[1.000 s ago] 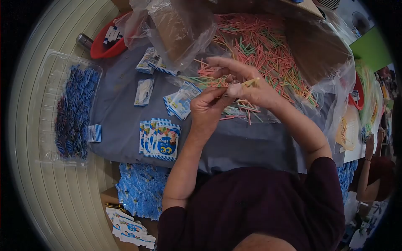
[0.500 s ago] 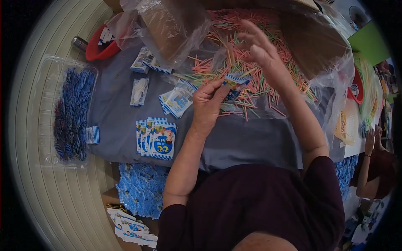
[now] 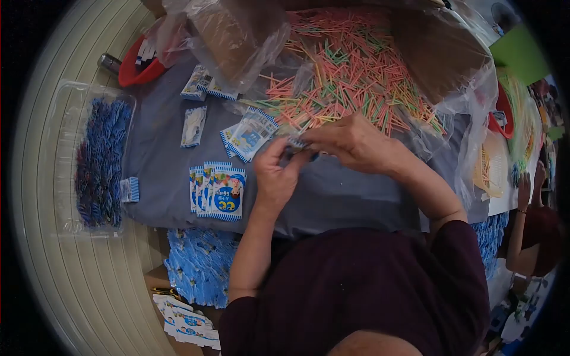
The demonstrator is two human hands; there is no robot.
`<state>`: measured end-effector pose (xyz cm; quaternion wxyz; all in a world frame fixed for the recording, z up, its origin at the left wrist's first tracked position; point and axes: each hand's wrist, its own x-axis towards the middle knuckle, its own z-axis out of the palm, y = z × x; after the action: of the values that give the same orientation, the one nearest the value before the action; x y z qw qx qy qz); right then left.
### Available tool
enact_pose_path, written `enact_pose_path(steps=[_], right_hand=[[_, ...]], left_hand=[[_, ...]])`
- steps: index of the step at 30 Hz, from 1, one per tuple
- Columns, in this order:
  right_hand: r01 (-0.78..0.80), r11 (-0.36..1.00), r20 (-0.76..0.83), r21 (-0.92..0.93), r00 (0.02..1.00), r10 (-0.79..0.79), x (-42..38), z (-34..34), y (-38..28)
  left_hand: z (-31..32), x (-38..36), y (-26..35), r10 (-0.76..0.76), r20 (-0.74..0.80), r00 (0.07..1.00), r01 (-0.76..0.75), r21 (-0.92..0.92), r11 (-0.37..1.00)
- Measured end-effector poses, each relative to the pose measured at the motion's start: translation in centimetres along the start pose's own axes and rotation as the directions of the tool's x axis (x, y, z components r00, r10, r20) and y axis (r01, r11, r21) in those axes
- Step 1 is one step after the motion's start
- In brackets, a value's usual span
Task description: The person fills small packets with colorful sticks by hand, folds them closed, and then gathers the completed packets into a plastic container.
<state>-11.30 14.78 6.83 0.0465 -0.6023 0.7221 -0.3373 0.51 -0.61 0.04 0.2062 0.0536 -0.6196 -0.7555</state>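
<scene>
At the centre of the grey-covered surface (image 3: 338,199), a person's left hand (image 3: 276,179) and right hand (image 3: 363,145) meet over a small packet (image 3: 296,142), mostly hidden by fingers. The left hand pinches its near side between thumb and fingers; the right hand's fingers close together on the other side. This opposed grip probably steadies something light and limp. Blur hides exactly where the fingertips press.

Clock positions run from this packet, with 12 at the top. At 1 o'clock, a heap of pink, green and yellow sticks (image 3: 362,74) spills from clear plastic, apparently kept loose and close for easy reach. At 9 o'clock, just beside the left hand, overlapping packets (image 3: 254,135) lie flat, likely handy for that hand. At 8 o'clock, a neat row of printed packets (image 3: 228,194) overlaps like cards, faces up, perhaps so each edge can be seen and counted. Farther out at 9 o'clock, a clear tray (image 3: 128,92) holds many blue packets (image 3: 105,163) packed closely, its walls seeming to keep them together. A co-worker's hand (image 3: 523,191) is well apart, between 3 and 4 o'clock.
</scene>
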Motion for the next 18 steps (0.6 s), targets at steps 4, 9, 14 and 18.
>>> enact_pose_path(steps=[4,9,14,18], right_hand=[[-0.159,0.982,-0.061,0.100,0.984,0.166,0.2,-2.3,0.5],[-0.392,0.707,-0.093,-0.588,0.902,0.422,-0.8,-6.8,8.3],[-0.562,0.383,-0.234,-0.733,0.737,0.634,0.9,-11.1,19.6],[-0.642,0.747,-0.297,-0.169,0.756,0.583,1.1,-13.0,30.1]], left_hand=[[-3.4,-4.0,2.9,0.000,-0.106,0.994,0.031,0.286,0.958],[-9.2,-7.6,4.9,0.009,-0.096,0.995,0.082,0.895,0.438],[-6.5,-5.4,7.1,0.159,-0.068,0.985,0.078,0.995,-0.059],[-5.8,-1.1,6.5,0.095,0.064,0.993,-0.075,0.990,0.116]])
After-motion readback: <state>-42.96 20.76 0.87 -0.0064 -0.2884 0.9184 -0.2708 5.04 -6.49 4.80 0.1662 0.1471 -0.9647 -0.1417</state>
